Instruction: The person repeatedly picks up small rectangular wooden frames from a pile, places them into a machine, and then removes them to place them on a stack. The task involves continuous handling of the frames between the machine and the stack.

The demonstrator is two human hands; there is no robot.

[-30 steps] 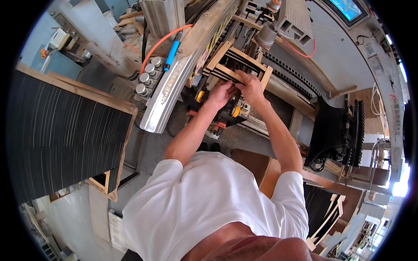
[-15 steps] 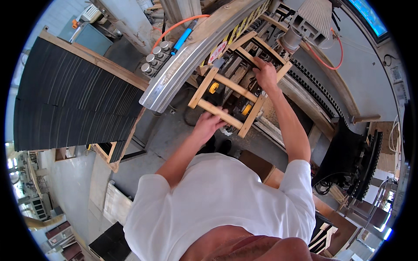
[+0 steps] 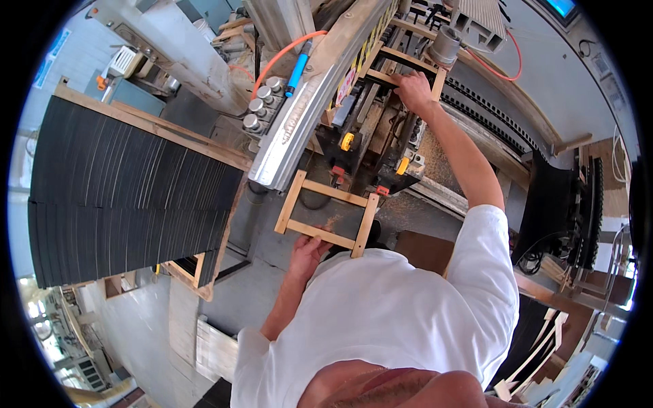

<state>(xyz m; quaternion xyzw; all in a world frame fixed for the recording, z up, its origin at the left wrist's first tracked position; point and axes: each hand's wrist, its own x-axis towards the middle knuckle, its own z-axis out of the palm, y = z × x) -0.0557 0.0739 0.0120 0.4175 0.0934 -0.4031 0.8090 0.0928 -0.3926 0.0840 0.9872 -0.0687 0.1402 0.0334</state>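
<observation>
My left hand (image 3: 309, 253) has its fingers closed around the near crossbar of a small wooden frame (image 3: 291, 202), which hangs close to my body, short of the machine. Farther off, a second wooden frame (image 3: 439, 85) lies across the machine's rails (image 3: 374, 126). My right hand (image 3: 416, 92) is on that one, its fingers curled over the near crossbar; the fingertips are partly hidden. Two yellow knobs (image 3: 347, 141) and red-tipped parts (image 3: 383, 191) of the machine lie between the frames.
A metal beam (image 3: 289, 129) with round knobs and a blue cylindrical tool (image 3: 297, 73) runs along the left. Behind it stands a tall stack of black strips (image 3: 129, 177). Sawdust covers a ledge (image 3: 435, 156) at right. A ribbed motor (image 3: 479, 24) overhangs the far end.
The near frame has come away from the machine toward my body in my left hand, leaving a gap to the far frame. My right hand stays at the far frame.
</observation>
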